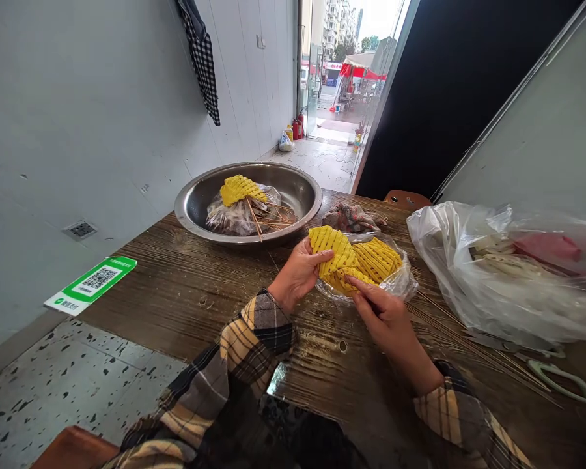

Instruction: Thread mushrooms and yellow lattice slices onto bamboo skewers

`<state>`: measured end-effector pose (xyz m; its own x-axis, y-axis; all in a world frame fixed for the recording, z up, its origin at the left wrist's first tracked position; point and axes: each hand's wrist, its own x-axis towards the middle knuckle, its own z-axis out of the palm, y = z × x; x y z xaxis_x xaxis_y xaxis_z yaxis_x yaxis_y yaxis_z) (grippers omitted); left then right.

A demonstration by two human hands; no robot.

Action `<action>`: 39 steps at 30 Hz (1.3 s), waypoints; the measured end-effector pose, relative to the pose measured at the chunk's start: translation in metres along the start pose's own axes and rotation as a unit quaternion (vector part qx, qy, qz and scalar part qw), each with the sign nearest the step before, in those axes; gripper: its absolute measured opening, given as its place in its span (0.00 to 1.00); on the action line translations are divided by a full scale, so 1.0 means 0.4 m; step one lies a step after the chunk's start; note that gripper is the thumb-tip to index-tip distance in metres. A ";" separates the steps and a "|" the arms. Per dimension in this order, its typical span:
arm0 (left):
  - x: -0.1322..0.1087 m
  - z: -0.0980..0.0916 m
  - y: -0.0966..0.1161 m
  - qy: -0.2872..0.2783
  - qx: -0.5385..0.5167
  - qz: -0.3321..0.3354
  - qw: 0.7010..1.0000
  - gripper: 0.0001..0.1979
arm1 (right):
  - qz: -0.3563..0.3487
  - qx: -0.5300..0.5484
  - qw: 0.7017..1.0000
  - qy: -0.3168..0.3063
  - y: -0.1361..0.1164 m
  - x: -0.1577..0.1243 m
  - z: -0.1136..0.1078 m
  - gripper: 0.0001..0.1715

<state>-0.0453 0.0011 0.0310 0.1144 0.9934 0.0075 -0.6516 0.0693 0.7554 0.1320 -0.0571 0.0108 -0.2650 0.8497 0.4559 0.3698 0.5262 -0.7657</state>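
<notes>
My left hand (300,273) is closed on a yellow, slitted slab of food (332,247), thumb on its face. The fingers of my right hand (383,312) pinch the slab's lower edge, where a second flap or piece overlaps; whether they also hold a skewer I cannot make out. Just behind, more yellow slitted slabs (378,259) lie in an open clear plastic bag (406,283). Beyond my left hand stands a wide steel basin (188,215), holding a yellow slitted piece (241,189) on a plastic bag, with several thin wooden skewers (278,220).
Behind the bag lies a crumpled rag (351,217). To the right, a large plastic bag (508,286) sits near loose skewers (488,348) and a scissors handle (561,381). A green QR card (95,283) is at the table's left edge; a wall runs along the left.
</notes>
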 end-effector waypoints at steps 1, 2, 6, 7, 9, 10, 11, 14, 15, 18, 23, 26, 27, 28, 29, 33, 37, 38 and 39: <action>0.000 0.001 0.000 0.001 0.000 0.000 1.000 0.23 | 0.000 -0.001 1.000 0.000 0.000 0.000 0.000 0.19; -0.001 0.001 0.000 0.002 0.002 0.001 1.000 0.23 | 0.000 -0.001 1.000 -0.001 0.000 0.000 0.000 0.19; -0.004 0.004 0.001 -0.001 0.009 0.002 1.000 0.24 | 0.005 -0.006 1.000 0.000 0.003 0.000 0.001 0.19; -0.004 0.004 0.001 -0.002 0.011 0.003 1.000 0.24 | 0.005 -0.006 1.000 0.001 0.005 0.000 0.001 0.19; -0.005 0.005 0.003 -0.004 0.013 0.006 1.000 0.24 | 0.006 -0.006 1.000 -0.001 0.008 0.000 0.001 0.20; -0.006 0.005 0.004 -0.004 0.014 0.007 1.000 0.24 | 0.006 -0.006 1.000 -0.003 0.009 0.000 0.001 0.20; -0.006 0.005 0.004 -0.005 0.016 0.009 1.000 0.24 | 0.006 -0.005 1.000 -0.003 0.010 0.001 0.001 0.20; -0.008 0.006 0.006 -0.006 0.022 0.011 1.000 0.24 | 0.008 -0.006 1.000 -0.001 0.010 0.001 0.001 0.20; -0.008 0.007 0.006 -0.007 0.024 0.011 1.000 0.24 | 0.010 -0.006 1.000 0.001 0.010 0.002 0.001 0.20; -0.009 0.009 0.003 -0.009 0.025 0.012 1.000 0.24 | 0.013 -0.005 1.000 0.004 0.010 0.001 0.001 0.19; -0.009 0.012 -0.004 -0.006 0.029 0.010 1.000 0.25 | 0.013 0.000 1.000 0.002 0.014 0.000 0.003 0.19; -0.011 0.012 -0.003 -0.021 0.037 0.008 0.999 0.25 | 0.015 0.003 1.000 0.007 0.015 0.001 0.003 0.19; -0.012 0.012 -0.002 -0.030 0.041 0.008 0.999 0.25 | 0.016 0.002 1.000 0.008 0.015 0.002 0.002 0.19; -0.013 0.012 -0.001 -0.040 0.046 0.010 0.998 0.26 | 0.016 0.001 1.000 0.008 0.014 0.003 0.002 0.19; -0.015 0.012 0.000 -0.047 0.051 0.013 0.997 0.26 | 0.017 -0.001 1.000 0.008 0.013 0.004 0.001 0.19; -0.019 0.013 0.000 -0.060 0.076 0.031 0.995 0.27 | 0.013 -0.006 1.000 0.003 0.009 0.006 -0.003 0.19; -0.021 0.013 -0.004 -0.052 0.087 0.041 0.994 0.29 | 0.007 -0.013 1.000 0.005 0.008 0.005 -0.004 0.19; -0.021 0.013 -0.005 -0.051 0.088 0.042 0.994 0.29 | 0.006 -0.017 1.000 0.009 0.009 0.004 -0.003 0.19; -0.021 0.013 -0.006 -0.053 0.089 0.042 0.994 0.29 | 0.005 -0.020 1.000 0.013 0.010 0.004 -0.003 0.18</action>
<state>-0.0410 -0.0078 0.0326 0.1497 0.9791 0.1378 -0.5201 -0.0406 0.8532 0.1342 -0.0538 0.0092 -0.2382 0.8556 0.4596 0.4086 0.5176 -0.7517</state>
